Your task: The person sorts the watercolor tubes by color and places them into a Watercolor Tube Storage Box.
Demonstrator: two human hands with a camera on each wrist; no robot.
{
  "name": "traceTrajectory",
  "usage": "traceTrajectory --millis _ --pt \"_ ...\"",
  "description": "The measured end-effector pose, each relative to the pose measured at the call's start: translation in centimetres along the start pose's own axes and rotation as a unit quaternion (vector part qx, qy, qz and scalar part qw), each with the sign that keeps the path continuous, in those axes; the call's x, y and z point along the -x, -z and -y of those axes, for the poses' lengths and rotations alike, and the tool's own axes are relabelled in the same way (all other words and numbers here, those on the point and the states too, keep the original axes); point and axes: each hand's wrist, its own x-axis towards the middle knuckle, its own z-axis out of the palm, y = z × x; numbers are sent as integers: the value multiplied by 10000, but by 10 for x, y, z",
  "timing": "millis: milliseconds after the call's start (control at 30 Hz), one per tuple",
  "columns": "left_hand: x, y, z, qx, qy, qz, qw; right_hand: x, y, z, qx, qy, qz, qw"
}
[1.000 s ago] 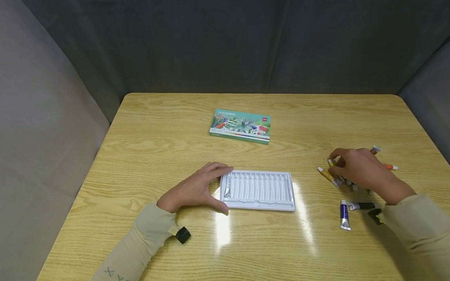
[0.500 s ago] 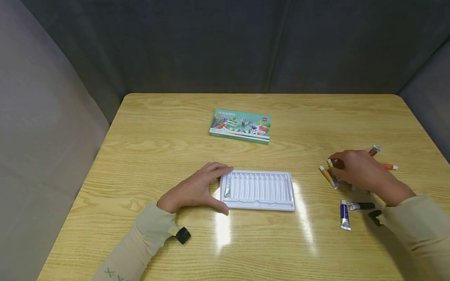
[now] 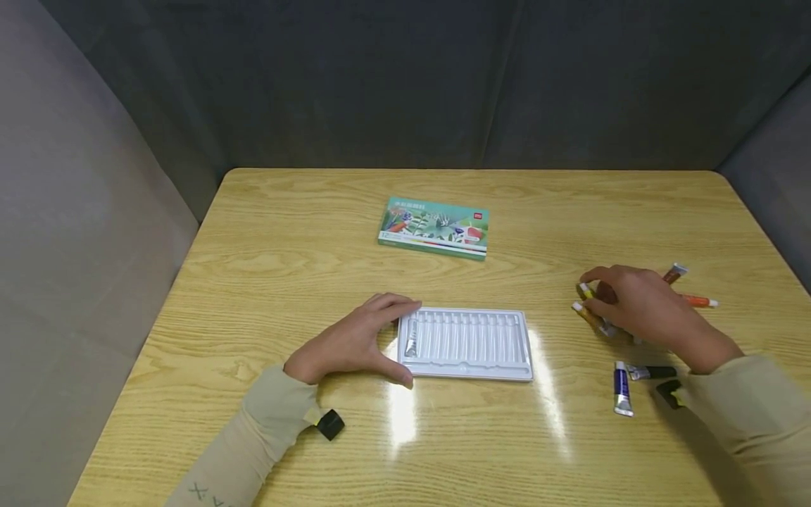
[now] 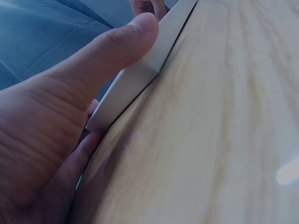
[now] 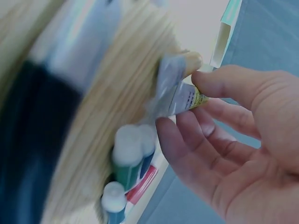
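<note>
My left hand [image 3: 355, 338] holds the left end of a white plastic tray [image 3: 469, 370], thumb at the front edge and fingers at the back. In the tray's leftmost slot lies a white-and-silver paint tube [image 3: 412, 338]; the other slots hold nothing. At the right, my right hand [image 3: 646, 303] pinches a yellow paint tube [image 5: 187, 98] between thumb and fingers, its white cap pointing left. An ochre paint tube [image 3: 586, 313] lies right beside it. Green [image 5: 127, 175] and red [image 5: 142, 184] tubes sit below the hand, hidden from the head view.
A purple-blue tube [image 3: 621, 384] and a black tube [image 3: 655, 372] lie nearer the front. Beyond the right hand are a brown tube [image 3: 675, 273] and an orange tube [image 3: 700, 301]. A green printed paint box [image 3: 434, 229] lies behind the tray.
My right hand has shifted slightly left and away from me, bringing the yellow tube with it. The ochre tube has moved slightly. My left hand and the tray have stayed put.
</note>
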Motion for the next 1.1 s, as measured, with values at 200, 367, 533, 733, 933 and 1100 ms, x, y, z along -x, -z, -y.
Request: traceTrajectory --millis 200,367,533,733,933,1100 --pt "0 1 -1 -34 33 13 10000 0 0 15 55 215 -534 9983" --pt "0 1 -2 -61 43 4 10000 -2 -2 31 -145 380 -851 9955" --pt "0 2 -3 -48 32 2 10000 -6 -6 49 -434 431 -865 9944" --pt "0 1 -2 -80 8 -20 10000 -10 -11 71 -670 646 -1072 9899" --pt "0 0 0 -93 5 -13 10000 -16 -13 90 -950 750 -1087 9867" --pt "0 0 1 -54 16 -13 10000 -21 -18 104 -1341 623 -956 9844"
